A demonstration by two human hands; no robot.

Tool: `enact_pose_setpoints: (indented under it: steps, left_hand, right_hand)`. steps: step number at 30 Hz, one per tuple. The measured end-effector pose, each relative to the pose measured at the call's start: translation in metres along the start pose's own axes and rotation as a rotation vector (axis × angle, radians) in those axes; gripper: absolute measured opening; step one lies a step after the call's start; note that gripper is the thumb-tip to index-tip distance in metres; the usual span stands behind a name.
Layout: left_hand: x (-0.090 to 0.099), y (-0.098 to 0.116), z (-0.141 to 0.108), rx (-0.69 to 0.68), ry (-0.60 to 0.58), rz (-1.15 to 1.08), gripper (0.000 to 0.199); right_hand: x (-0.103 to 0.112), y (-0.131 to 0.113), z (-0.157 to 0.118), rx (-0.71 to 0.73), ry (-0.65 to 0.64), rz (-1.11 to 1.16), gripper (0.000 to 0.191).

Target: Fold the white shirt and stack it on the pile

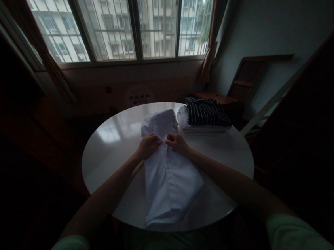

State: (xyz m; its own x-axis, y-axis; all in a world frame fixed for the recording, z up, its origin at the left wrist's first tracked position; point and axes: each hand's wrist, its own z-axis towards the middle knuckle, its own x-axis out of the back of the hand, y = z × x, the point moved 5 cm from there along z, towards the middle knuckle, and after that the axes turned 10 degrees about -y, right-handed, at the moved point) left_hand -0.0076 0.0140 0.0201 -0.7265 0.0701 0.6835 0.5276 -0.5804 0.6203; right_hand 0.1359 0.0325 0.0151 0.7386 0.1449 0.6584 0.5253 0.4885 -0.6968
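Observation:
A white button-up shirt (170, 184) lies lengthwise on the round white table (111, 158), its front facing up and its lower end close to the near edge. My left hand (149, 146) is closed on the fabric at the upper part of the button line. Just across from it, my right hand (176, 143) pinches the other side of the same opening. The fingertips nearly meet around the placket; whether a button is between them is too small to tell. Below the hands, a few buttons show down the middle.
To the right at the back of the table sits a stack of folded clothes, with a black striped garment (207, 112) on top of white ones. A wooden chair (244, 79) stands behind, by the wall. A barred window (132, 23) is ahead.

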Motion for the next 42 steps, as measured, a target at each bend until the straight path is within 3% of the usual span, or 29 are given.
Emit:
enact_pose_setpoints:
  steps: [3,6,8,13,16,20,25,30,34,37,42]
  left_hand:
    - [0.012,-0.004,0.000,0.052,0.124,0.040,0.005]
    - [0.021,-0.011,0.000,0.124,0.216,0.135,0.007]
    - [0.025,-0.016,-0.001,0.172,0.247,0.201,0.009]
    - [0.029,-0.021,-0.004,0.270,0.274,0.288,0.012]
    - [0.030,-0.021,-0.005,0.284,0.268,0.307,0.011]
    - [0.029,-0.014,-0.003,0.216,0.227,0.362,0.011]
    - [0.032,0.010,-0.004,0.045,0.253,0.366,0.018]
    - [0.027,0.030,-0.006,-0.113,0.158,0.257,0.018]
    - [0.021,0.032,-0.007,-0.144,0.080,0.228,0.014]
    - [0.017,0.030,-0.007,-0.152,0.020,0.225,0.012]
    - [0.006,0.025,-0.006,-0.129,-0.088,0.245,0.011]
  right_hand:
    - [0.008,-0.001,-0.002,-0.003,0.117,-0.121,0.013]
    - [0.009,-0.012,-0.008,0.049,0.142,-0.153,0.004]
    - [0.002,-0.025,-0.012,0.131,0.055,-0.142,0.006]
    - [-0.027,-0.050,-0.024,0.303,-0.338,-0.162,0.012]
    - [-0.031,-0.051,-0.025,0.284,-0.405,-0.164,0.018]
    - [-0.024,-0.045,-0.021,0.232,-0.416,-0.097,0.025]
    - [-0.024,-0.033,-0.021,0.122,-0.641,0.138,0.019]
    - [-0.028,-0.028,-0.022,0.135,-0.723,0.315,0.020]
    - [-0.029,-0.025,-0.018,0.186,-0.619,0.381,0.020]
    - [-0.020,-0.023,-0.011,0.209,-0.400,0.395,0.018]
    - [-0.006,-0.011,-0.003,0.097,-0.060,0.420,0.025]
